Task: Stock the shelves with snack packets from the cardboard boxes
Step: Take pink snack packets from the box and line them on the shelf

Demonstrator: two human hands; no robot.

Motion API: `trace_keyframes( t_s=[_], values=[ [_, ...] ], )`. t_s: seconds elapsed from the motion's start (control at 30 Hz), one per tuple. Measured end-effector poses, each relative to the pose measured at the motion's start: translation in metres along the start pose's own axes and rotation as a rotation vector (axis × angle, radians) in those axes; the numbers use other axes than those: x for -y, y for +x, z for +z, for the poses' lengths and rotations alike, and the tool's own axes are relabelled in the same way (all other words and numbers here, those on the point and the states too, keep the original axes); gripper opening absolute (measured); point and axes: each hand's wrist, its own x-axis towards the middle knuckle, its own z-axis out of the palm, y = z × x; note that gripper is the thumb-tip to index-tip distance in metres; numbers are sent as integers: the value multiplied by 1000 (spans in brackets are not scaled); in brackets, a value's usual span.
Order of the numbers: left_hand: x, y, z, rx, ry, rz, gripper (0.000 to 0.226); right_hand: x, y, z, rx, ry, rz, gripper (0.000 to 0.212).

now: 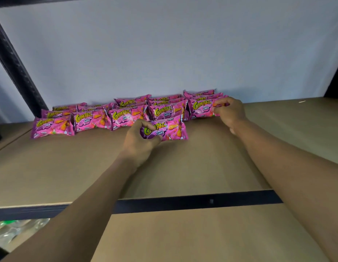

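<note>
left hand (139, 140) grips front packet (172, 129); right hand (230, 112) pinches rear packet (201, 108)

The left hand (139, 140) and right hand (230, 112) are bare; both forearms show uncovered to the picture's lower edge.

shop stockroom: metal shelving (200, 202), rows of identical snack packets (92, 120)

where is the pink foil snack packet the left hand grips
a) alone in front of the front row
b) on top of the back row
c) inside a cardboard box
a: the left hand grips the pink foil snack packet on the brown shelf board, alone ahead of the front row.
</note>
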Motion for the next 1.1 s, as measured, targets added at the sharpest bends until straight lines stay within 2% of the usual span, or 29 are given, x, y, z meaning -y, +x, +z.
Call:
trace_keyframes(
  t_s=[0.13,0.27,0.53,0.7,0.97,1.1],
  values=[
    [3,2,1,-10,5,1,24,-5,7,8,-48,-140,0,17],
    [5,3,1,-12,19,9,22,-11,11,13,-66,-249,35,26],
    [14,9,1,-11,88,6,21,7,-8,4,-135,-217,78,10],
    [18,11,1,-26,108,19,20,17,-28,1,-142,-233,96,16],
    [15,9,-26,-65,73,-36,17,44,-81,25,-36,-316,-46,9],
    [30,5,-82,-115,89,-36,18,57,-101,67,56,-329,-182,27]
  ],
)
